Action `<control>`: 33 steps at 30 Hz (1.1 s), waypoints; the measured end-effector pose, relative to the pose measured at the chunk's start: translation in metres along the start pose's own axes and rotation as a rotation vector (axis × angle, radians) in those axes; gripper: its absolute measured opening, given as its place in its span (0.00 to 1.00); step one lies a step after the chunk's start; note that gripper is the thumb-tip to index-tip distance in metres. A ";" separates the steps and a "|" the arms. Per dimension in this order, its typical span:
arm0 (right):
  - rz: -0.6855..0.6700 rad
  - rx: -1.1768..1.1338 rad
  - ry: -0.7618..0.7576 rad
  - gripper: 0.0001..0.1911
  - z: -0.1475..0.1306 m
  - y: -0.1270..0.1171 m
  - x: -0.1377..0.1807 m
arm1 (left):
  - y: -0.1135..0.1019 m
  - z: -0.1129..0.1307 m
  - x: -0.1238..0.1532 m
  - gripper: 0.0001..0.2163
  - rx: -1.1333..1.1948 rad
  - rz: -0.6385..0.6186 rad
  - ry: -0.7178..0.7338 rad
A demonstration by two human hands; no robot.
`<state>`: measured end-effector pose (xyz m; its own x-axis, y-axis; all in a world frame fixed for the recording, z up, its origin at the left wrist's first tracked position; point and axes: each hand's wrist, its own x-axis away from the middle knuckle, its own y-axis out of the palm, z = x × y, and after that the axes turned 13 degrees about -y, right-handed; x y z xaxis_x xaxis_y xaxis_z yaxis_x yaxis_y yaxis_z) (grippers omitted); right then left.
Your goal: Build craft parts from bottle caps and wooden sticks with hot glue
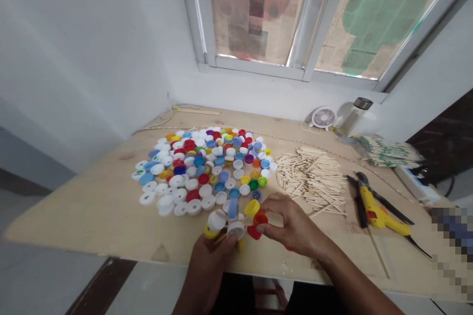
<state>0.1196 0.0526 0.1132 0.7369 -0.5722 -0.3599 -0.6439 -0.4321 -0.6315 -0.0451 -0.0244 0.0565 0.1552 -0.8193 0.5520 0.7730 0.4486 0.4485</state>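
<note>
My left hand (pixel 210 256) grips from below a small assembly of bottle caps and wooden sticks (pixel 233 220), held just above the near edge of the wooden board (pixel 92 211). My right hand (pixel 291 224) pinches a red cap (pixel 259 218) on the right side of that assembly. White, yellow, blue and red caps are joined in it. Just beyond lies a spread pile of coloured and white bottle caps (pixel 201 170).
A heap of wooden sticks (pixel 314 177) lies right of the caps. A yellow glue gun (pixel 380 212) and pliers (pixel 360 197) lie at the right. A small white fan (pixel 323 118), a bottle (pixel 356 113) and a packet (pixel 389 152) stand near the wall under the window.
</note>
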 end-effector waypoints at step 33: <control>0.028 -0.248 0.167 0.09 0.012 -0.003 0.013 | -0.002 -0.003 0.003 0.19 -0.100 0.015 -0.004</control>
<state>0.1333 0.0549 0.1019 0.6872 -0.6844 -0.2435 -0.7093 -0.5598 -0.4285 -0.0443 -0.0285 0.0551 0.1642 -0.8113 0.5611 0.8283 0.4223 0.3682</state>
